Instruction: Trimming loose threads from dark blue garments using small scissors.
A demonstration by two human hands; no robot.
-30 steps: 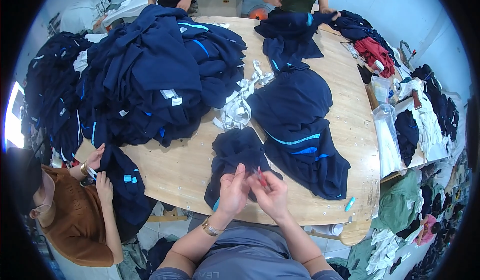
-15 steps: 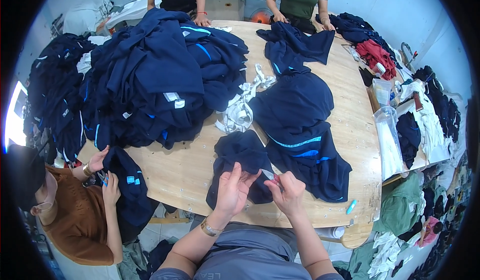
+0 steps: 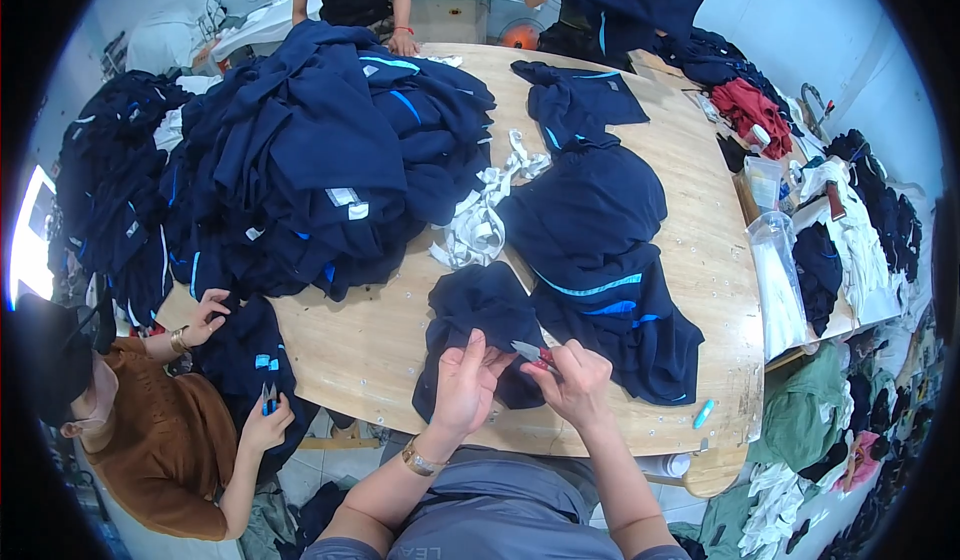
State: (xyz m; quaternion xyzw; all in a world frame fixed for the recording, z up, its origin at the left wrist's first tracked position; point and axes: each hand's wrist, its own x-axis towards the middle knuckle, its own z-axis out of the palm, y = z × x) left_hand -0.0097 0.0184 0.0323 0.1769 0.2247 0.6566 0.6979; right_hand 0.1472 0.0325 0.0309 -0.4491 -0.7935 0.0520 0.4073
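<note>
At the near edge of the wooden table point(image 3: 380, 350), I see the left hand point(image 3: 462, 385) spread over a dark navy garment point(image 3: 480, 325), fingers extended and only lightly pinching a fold of the cloth. The right hand point(image 3: 575, 385) is curled closed around small thread snips point(image 3: 533, 352), whose pointed blades aim left toward the pinched fold. The garment lies bunched just in front of both hands.

Progress, as I judge it: to the right, a low stack of navy garments with light-blue stripes point(image 3: 600, 250) lies fairly flat and appears finished. To the far left, a large heap of navy garments point(image 3: 310, 160) stands much higher and appears unprocessed, so most of the work remains. A tangle of white strips point(image 3: 480, 220) lies between heap and stack.

At the near left, another person's hand point(image 3: 268, 422) holds similar snips against dark cloth.
</note>
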